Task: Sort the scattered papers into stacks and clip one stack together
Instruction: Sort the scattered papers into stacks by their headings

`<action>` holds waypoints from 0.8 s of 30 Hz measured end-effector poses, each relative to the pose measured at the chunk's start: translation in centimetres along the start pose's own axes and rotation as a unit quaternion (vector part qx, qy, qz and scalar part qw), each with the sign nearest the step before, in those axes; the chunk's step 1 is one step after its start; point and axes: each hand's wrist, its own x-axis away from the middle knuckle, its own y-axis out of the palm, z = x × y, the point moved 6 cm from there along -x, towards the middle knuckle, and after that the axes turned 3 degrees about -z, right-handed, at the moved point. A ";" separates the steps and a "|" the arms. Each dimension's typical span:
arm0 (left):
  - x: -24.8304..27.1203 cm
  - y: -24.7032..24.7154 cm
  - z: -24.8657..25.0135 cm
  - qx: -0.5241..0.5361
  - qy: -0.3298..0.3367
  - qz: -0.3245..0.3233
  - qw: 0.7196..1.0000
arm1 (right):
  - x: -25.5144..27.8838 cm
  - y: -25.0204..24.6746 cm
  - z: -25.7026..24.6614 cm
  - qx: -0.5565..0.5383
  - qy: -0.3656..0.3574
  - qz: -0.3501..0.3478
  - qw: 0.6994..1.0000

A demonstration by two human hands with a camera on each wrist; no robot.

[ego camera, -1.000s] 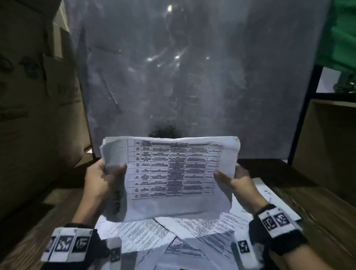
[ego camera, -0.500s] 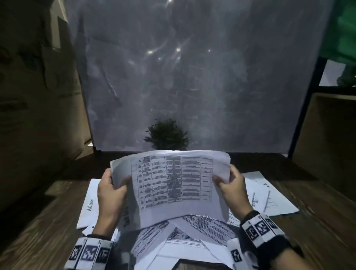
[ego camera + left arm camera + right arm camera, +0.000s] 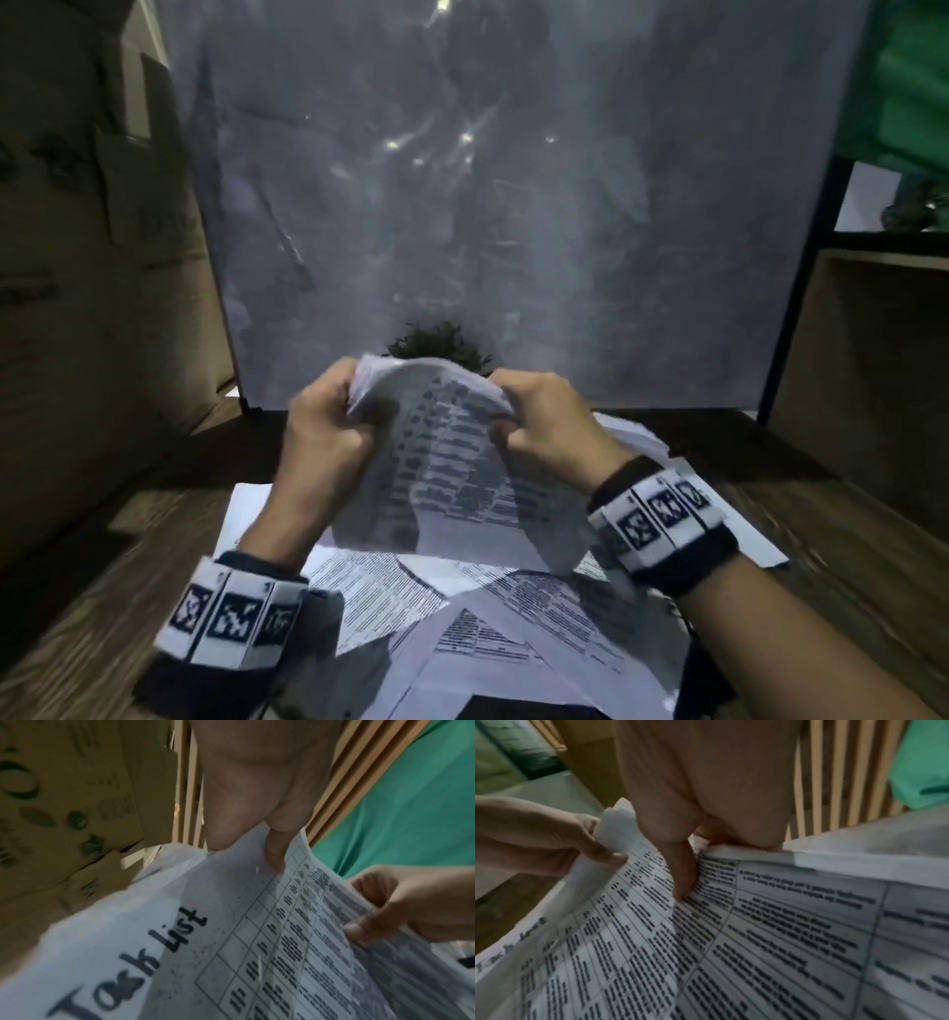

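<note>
A thin stack of printed table sheets is up in the air between both hands, bowed upward in an arch. My left hand grips its left edge with curled fingers, and the thumb presses the top sheet, which has "Task List" handwritten in its margin. My right hand grips the right edge, thumb lying on the print. Under the held sheets, loose papers lie scattered and overlapping on the wooden table. No clip shows in any view.
A small green plant stands behind the hands, in front of a grey backdrop sheet. Cardboard boxes rise at the left, a wooden box at the right. More sheets lie at the right rear.
The hands have come much closer together, so the flat sheets now bow into an arch. The stack has dropped lower and away from the camera, uncovering the plant.
</note>
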 end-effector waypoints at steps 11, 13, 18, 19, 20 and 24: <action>0.1 -0.5 -3.4 0.246 -0.162 -0.008 0.956 | 1.6 -1.9 3.2 -0.442 0.109 0.150 0.877; 0.9 0.8 -4.0 0.246 -0.156 -0.010 0.956 | 2.6 0.1 3.6 -0.453 0.136 0.150 0.868; 4.9 3.1 -8.0 0.114 -0.228 -0.037 0.966 | 5.3 9.2 8.6 -0.291 0.237 -0.091 0.922; 5.2 3.2 -8.1 0.081 -0.229 -0.032 0.969 | 5.8 10.6 10.0 -0.247 0.251 -0.153 0.923; 5.2 2.9 -8.0 0.065 -0.230 -0.018 0.971 | 6.4 11.3 11.2 -0.204 0.267 -0.198 0.921; 3.5 0.3 -6.1 0.062 -0.214 0.027 0.974 | 6.6 10.4 16.2 -0.065 0.315 -0.182 0.929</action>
